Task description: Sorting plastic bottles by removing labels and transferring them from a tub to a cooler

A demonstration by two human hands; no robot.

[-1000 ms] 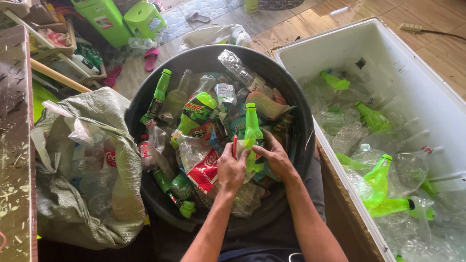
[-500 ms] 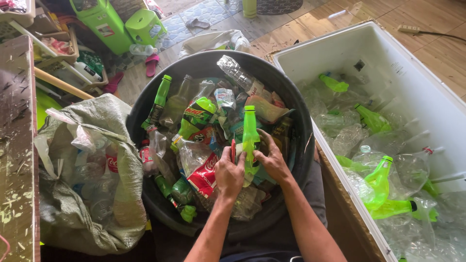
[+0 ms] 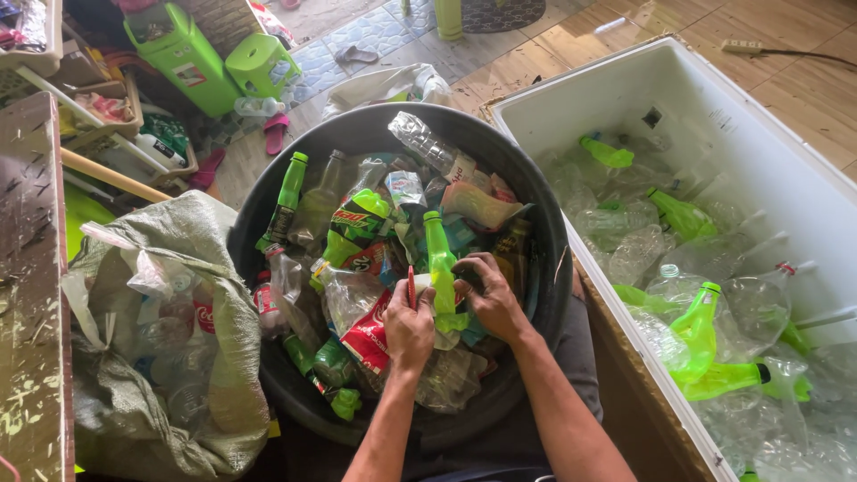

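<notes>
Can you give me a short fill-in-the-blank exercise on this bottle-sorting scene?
1. Both hands hold an upright ____ plastic bottle over the round black tub.
2. The left hand also grips a thin ____ tool.
3. The white rectangular bin stands to the person's ____.
4. The grey woven sack of bottles lies to the tub's ____.

Missing words: green; red; right; left
</notes>
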